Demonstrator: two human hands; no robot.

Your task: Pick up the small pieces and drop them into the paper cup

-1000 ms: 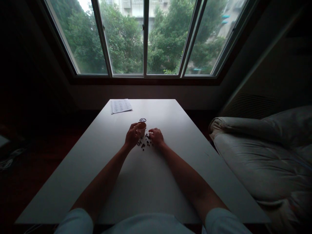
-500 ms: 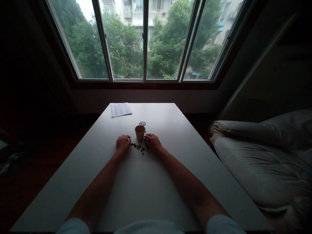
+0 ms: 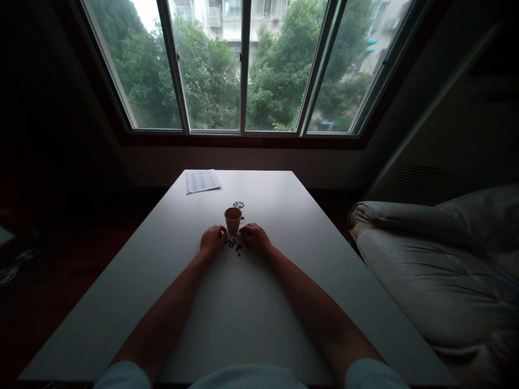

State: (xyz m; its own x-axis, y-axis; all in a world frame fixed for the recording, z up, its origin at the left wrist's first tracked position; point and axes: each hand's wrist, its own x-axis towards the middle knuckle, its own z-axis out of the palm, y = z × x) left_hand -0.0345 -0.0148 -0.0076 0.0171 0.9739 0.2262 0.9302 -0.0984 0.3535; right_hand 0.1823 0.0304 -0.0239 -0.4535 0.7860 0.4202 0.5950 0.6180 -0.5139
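A brown cup (image 3: 232, 220) stands upright near the middle of the frame, on a white table (image 3: 251, 313), its open mouth facing up and its small handle (image 3: 243, 220) on the right side. Small dark bean-like pieces (image 3: 239, 248) lie loosely scattered on the tabletop just below the cup in the frame, between the two hands.

The left hand (image 3: 213, 238) rests low to the left of the cup's base, its fingers curled inward toward the pieces; whether they pinch one cannot be told. The right hand (image 3: 255, 236) lies just right of the cup's base, fingers bent and pointing left, with a few pieces close under them; whether the fingertips hold any, or touch the cup, is too small to tell.

Behind the cup, a small round item with a dark rim (image 3: 238, 205) lies on the table. Printed papers (image 3: 203, 181) sit at the table's far left corner. A window frame (image 3: 243, 108) crosses the top of the frame, with trees (image 3: 211, 81) outside, and a pale padded cushion (image 3: 421, 270) fills the right edge.
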